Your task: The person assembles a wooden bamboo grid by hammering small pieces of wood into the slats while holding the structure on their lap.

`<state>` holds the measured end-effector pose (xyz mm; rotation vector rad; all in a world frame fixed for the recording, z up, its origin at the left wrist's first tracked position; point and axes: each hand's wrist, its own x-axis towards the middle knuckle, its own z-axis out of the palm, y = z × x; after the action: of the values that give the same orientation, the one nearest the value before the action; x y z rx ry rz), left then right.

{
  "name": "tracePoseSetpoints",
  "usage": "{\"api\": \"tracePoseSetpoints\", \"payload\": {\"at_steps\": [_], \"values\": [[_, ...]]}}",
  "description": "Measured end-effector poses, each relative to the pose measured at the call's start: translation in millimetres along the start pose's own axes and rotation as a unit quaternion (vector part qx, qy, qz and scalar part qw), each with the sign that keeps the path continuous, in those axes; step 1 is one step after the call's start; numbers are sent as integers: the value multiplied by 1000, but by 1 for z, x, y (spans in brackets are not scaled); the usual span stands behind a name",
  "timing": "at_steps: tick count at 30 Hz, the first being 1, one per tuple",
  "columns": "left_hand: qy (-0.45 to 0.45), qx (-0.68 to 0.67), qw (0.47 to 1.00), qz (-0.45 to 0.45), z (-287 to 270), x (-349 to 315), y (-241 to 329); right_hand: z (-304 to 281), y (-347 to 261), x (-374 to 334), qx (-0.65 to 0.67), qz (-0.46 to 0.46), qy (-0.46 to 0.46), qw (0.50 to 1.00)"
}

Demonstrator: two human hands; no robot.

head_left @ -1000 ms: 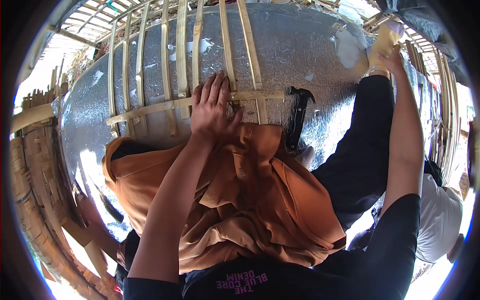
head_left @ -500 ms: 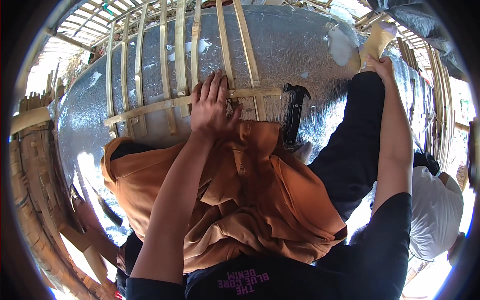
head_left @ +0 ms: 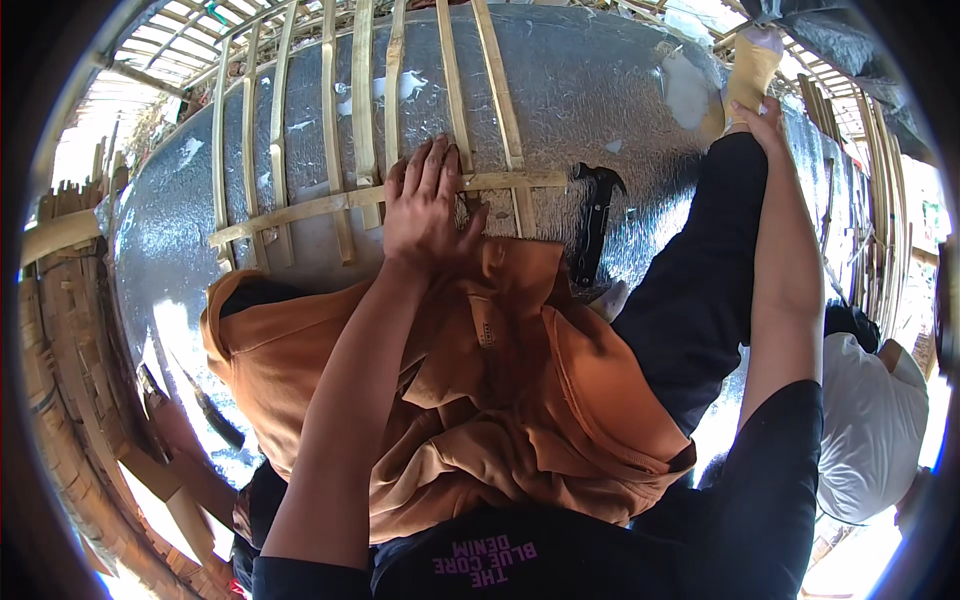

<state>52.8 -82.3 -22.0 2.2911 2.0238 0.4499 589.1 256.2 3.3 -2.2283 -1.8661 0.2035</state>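
My left hand (head_left: 424, 205) lies flat, fingers stretched out, on a crosswise bamboo strip (head_left: 305, 215) where it meets the long slats (head_left: 443, 60). Together the strips form a lattice on a silvery foil sheet (head_left: 585, 80). Just right of the strip's end rests a black claw hammer (head_left: 594, 225), untouched. At the upper right my right hand (head_left: 757, 126) is wrapped round my ankle, at the tan sock (head_left: 752, 72) below the dark trouser leg (head_left: 715, 240). Its fingers are partly hidden behind the ankle.
An orange-brown cloth (head_left: 470, 400) is spread over my lap. At the right edge a person in a white shirt (head_left: 870, 430) sits close by. Woven bamboo (head_left: 75, 400) borders the left side, and upright bamboo slats (head_left: 885, 180) stand at the right.
The view has shifted very slightly. My right hand and the socked foot sit a little higher in the picture; my left hand stays on the crosswise strip.
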Motion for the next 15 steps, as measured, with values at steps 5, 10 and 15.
{"api": "tracePoseSetpoints", "payload": {"at_steps": [5,10,15], "values": [[11,-16,1000,5,5,3,5,-3,17,13,-8,-47,39,998],[6,-4,1000,-2,0,0,1,3,-7,6,-23,-31,9,999],[-4,2,1000,-8,-1,-1,1,18,-2,16,-86,-66,51,993]]}}
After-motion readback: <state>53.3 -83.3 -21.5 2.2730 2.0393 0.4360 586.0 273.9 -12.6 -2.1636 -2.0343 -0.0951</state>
